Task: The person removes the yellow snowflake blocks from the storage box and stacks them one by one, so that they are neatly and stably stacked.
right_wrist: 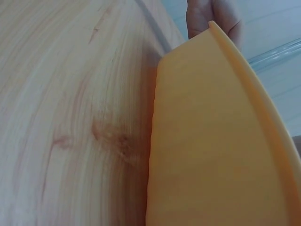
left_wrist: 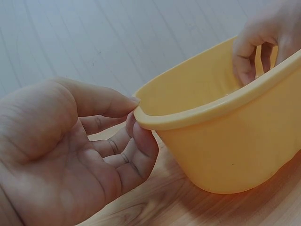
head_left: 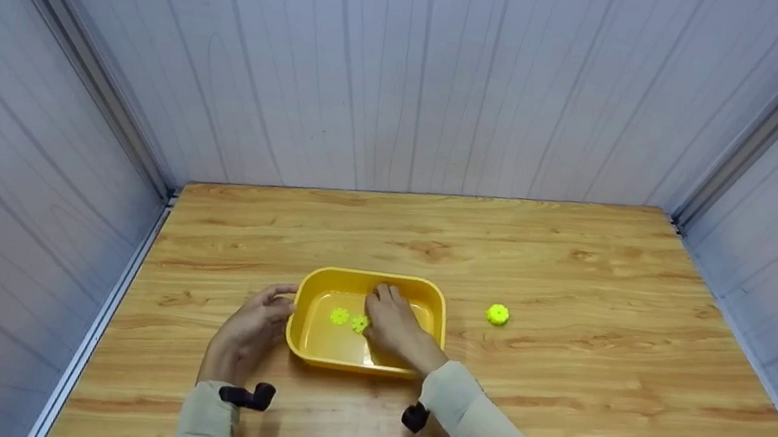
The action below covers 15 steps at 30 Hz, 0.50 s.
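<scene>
A yellow plastic tub [head_left: 375, 274] stands on the wooden table. My left hand [head_left: 256, 321] is at its left end; in the left wrist view the thumb and fingers pinch the tub's rim [left_wrist: 188, 118]. Inside the right half of the tub is my right hand [head_left: 395, 323], its fingers bent down toward the floor of it. Two flat yellow-green flower-shaped pieces lie in the tub, one [head_left: 340, 316] left of centre and the other [head_left: 360, 324] right beside my right hand. I cannot tell whether the right fingertips, hidden low in the tub, hold anything.
Right of the tub, a rounded, lobed yellow-green piece [head_left: 497, 314] lies on the table [head_left: 598, 393]. Pale panelled walls [head_left: 412, 88] close in the back and both sides. In the right wrist view, the tub's outer wall [right_wrist: 211, 132] fills the right half.
</scene>
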{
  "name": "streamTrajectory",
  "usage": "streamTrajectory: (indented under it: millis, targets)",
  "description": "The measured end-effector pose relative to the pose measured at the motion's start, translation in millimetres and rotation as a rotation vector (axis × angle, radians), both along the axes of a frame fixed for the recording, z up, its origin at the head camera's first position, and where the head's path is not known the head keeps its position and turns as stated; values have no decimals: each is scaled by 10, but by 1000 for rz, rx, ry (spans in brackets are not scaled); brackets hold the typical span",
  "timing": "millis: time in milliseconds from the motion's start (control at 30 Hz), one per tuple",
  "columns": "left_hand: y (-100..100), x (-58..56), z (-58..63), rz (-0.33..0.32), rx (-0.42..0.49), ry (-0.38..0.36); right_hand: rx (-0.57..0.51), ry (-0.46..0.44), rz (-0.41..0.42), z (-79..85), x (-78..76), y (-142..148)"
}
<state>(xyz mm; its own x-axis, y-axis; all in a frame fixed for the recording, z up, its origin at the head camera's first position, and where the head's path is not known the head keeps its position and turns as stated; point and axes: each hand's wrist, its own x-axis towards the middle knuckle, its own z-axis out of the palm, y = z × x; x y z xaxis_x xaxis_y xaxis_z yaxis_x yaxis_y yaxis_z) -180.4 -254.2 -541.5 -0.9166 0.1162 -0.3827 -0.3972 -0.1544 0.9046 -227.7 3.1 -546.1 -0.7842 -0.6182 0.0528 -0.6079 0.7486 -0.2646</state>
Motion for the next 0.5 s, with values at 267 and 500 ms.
streamTrajectory:
  millis: [267,500]
  targets:
    - [4,-4,-6,21,14,-19,-64,-25,1,14,-5,41]
    - [2,-5,-23,3,18,-4,-155,-80,12,26,-14,105]
